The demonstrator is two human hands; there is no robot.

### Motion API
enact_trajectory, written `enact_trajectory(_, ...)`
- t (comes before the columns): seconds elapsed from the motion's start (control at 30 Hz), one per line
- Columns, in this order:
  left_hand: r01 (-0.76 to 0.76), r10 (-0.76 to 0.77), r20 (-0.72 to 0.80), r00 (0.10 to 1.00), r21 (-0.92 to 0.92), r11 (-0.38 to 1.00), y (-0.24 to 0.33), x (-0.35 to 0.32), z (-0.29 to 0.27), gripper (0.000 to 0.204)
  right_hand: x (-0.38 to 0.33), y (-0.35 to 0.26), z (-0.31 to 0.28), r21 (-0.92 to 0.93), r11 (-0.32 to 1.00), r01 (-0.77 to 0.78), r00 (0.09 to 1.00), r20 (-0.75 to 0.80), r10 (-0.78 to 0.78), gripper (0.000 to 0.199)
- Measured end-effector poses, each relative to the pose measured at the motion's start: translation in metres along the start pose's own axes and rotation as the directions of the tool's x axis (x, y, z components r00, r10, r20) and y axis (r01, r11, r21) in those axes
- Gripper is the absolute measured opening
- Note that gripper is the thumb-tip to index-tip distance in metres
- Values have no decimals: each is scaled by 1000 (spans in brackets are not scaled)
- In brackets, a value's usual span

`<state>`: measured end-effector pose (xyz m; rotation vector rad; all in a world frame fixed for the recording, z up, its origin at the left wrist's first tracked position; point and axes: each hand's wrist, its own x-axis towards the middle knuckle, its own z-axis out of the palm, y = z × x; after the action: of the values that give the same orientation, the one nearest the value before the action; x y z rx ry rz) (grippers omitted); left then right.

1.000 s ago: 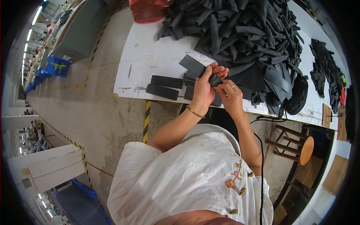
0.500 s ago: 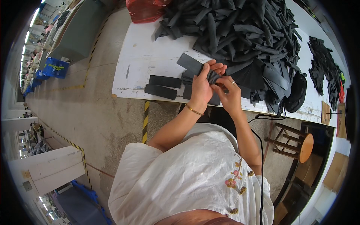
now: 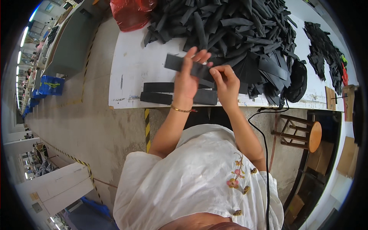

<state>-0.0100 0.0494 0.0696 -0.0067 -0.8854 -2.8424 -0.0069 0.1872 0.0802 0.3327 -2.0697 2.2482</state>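
Observation:
A flat black fabric strip (image 3: 173,62) is held up above the white table, slanting down to the right. It passes between the thumb and fingers of my left hand (image 3: 186,85), whose fingertips are a little blurred. At the strip's right end, my right hand (image 3: 227,85) pinches it between thumb and forefinger. Beneath my hands, near the table's front edge, lie more black strips, among them an upper strip (image 3: 158,87) and a lower strip (image 3: 156,97); my left hand and wrist cover part of them.
A large heap of black fabric pieces (image 3: 245,32) fills the back of the white table (image 3: 128,61). A red plastic bag (image 3: 132,15) sits at the back left. Right of the heap are a black bag (image 3: 298,82) and a cable (image 3: 257,128). A wooden stool (image 3: 315,137) stands at the right.
Both hands have moved apart, and the strip, bunched between them before, is now stretched out flatter. My left hand has shifted left. The whole view has also turned slightly.

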Motion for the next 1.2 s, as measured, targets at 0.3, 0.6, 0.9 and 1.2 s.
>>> enact_trajectory(0.3,-44,32,-302,953,-33,998,17,-5,-41,28,-14,6,-6,-357,880,314,949,94,-301,6)
enact_trajectory(0.6,-42,355,-14,935,988,150,11,-54,-79,10,-50,66,-27,-639,769,-10,996,62,65,24)
enact_trajectory(0.9,-385,66,379,923,907,170,-48,52,-17,18,-19,64,-79,-911,136,389,915,366,-168,41)
enact_trajectory(1.2,-427,-101,424,900,904,-12,-110,97,-20,19,-34,83,-95,-882,166,440,897,423,-131,53)
